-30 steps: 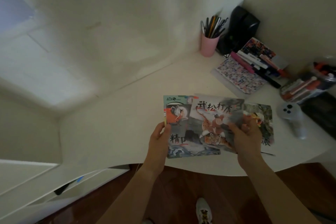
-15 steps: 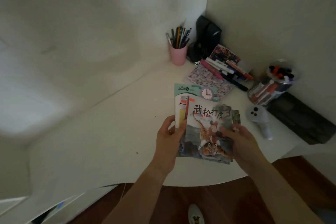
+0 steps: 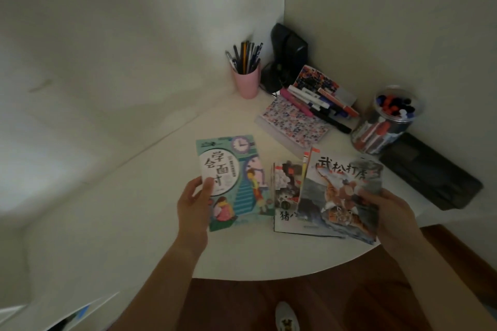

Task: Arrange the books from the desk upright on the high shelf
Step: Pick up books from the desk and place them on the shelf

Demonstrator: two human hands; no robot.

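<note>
My left hand [image 3: 194, 203] grips the lower left edge of a teal book [image 3: 236, 177] with a clock on its cover, held a little above the white desk [image 3: 150, 212]. To its right, my right hand [image 3: 390, 216] holds a thin tiger-cover book [image 3: 341, 191] by its lower right corner, tilted up over a second thin book [image 3: 286, 196] that shows beneath its left side. Whether my right hand also grips that lower book I cannot tell. The high shelf is out of view.
In the desk's back corner stand a pink cup of pens [image 3: 246, 80] and a black device [image 3: 289, 54]. A patterned notebook [image 3: 293, 121], loose markers [image 3: 317, 101], a clear jar of markers [image 3: 384, 121] and a dark case [image 3: 430, 172] crowd the right side.
The books were fanned out, then gathered between both hands. Now my left hand has drawn the teal book off to the left, while my right hand keeps the tiger book on the right.
</note>
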